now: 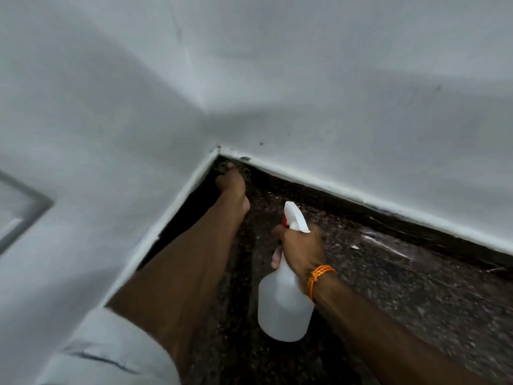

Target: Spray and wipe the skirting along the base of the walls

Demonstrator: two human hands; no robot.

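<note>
Dark stone skirting (pixel 361 215) runs along the base of two white walls and meets in a corner. My left hand (pixel 231 187) reaches into that corner and presses a dark patterned cloth (pixel 244 171) against the skirting; most of the cloth is hidden under the hand. My right hand (pixel 301 250), with an orange thread band on the wrist, grips the neck of a translucent white spray bottle (pixel 283 304). Its white trigger head (pixel 295 218) points towards the corner, and the bottle hangs above the floor.
The floor (pixel 402 301) is dark speckled stone, glossy near the right wall. White walls (pixel 333 93) rise on both sides of the corner. A recessed white panel (pixel 25 207) shows on the left wall. My pale sleeve (pixel 105 348) fills the lower left.
</note>
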